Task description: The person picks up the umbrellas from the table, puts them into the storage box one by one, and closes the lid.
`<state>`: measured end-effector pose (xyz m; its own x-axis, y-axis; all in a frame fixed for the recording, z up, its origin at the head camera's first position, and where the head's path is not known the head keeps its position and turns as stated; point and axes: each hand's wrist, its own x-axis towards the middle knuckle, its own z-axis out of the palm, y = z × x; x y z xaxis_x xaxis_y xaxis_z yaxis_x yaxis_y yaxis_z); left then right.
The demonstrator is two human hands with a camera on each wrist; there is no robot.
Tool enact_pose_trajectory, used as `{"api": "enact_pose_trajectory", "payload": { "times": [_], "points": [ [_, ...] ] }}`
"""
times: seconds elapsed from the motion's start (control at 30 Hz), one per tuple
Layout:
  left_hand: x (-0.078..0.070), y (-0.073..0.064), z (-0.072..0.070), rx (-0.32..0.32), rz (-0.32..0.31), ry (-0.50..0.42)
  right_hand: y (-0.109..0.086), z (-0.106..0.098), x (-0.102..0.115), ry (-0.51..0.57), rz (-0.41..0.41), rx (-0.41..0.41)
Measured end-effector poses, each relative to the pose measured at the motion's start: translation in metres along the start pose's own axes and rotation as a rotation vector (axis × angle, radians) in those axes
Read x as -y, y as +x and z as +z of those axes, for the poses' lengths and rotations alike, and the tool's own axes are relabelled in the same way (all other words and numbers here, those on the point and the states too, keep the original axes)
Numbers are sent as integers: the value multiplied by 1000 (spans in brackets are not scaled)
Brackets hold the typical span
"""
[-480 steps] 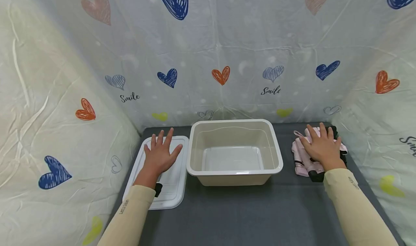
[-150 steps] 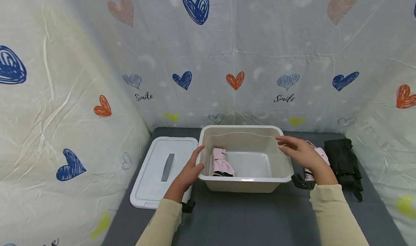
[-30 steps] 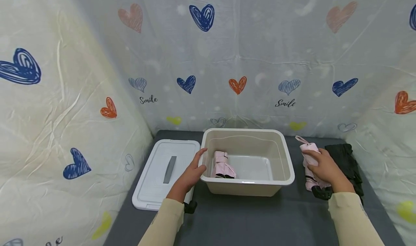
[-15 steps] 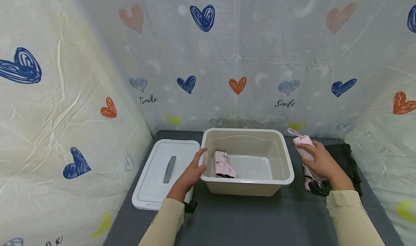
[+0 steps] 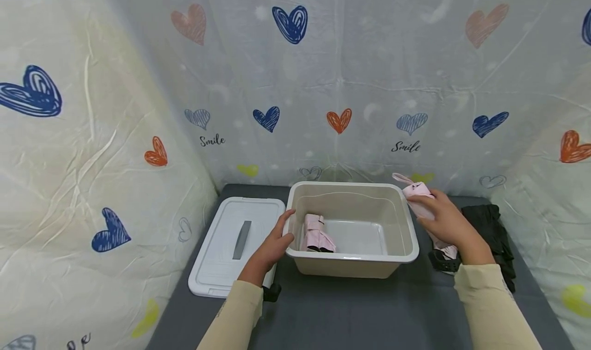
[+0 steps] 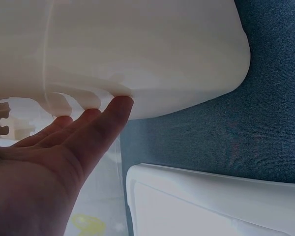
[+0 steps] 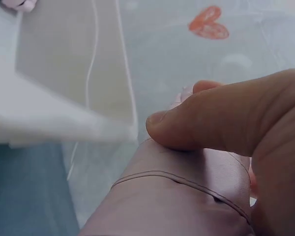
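Note:
My right hand [image 5: 445, 224] grips a pink folded umbrella [image 5: 420, 198] beside the bin's right rim, its wrist loop pointing up and left. In the right wrist view, the thumb presses on the umbrella's pink fabric [image 7: 157, 196], just above a stitched band. A beige plastic bin [image 5: 355, 268] stands in the middle of the table. Inside it, at the left, lies another pink folded umbrella [image 5: 315, 232] with dark edges. My left hand [image 5: 268, 250] rests against the bin's left side, its straight fingers [image 6: 105, 123] touching the outer wall.
A white lid [image 5: 217, 257] with a grey handle lies left of the bin. More pink fabric [image 5: 448, 248] lies under my right hand, partly hidden. A black folded bundle [image 5: 491, 232] lies on the dark grey table [image 5: 360, 314] at the right. Patterned curtains surround the table.
Over the last second, my right hand has lifted the pink umbrella from the right pile and carried it left and up to the bin's rim. My left hand has stayed at the bin.

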<state>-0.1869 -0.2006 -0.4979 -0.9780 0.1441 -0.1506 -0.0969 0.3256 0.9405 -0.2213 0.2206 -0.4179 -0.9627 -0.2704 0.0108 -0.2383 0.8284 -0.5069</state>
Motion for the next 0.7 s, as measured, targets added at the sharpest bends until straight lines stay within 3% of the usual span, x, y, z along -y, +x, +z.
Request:
{"api": "enact_pose_trajectory", "payload": {
  "times": [0.2,0.37,0.57,0.7],
  "points": [
    [2,1,0,-2,-7,-1,6,-1,16,7,-32,16],
    [1,1,-1,19,-22,-11,12,0,26,3,-113,18],
    [-20,-10,-4,49,-19,1,20,5,37,-19,-238,7],
    [-30,-16,-4,53,-16,2,25,8,44,-6,-278,20]
  ]
}}
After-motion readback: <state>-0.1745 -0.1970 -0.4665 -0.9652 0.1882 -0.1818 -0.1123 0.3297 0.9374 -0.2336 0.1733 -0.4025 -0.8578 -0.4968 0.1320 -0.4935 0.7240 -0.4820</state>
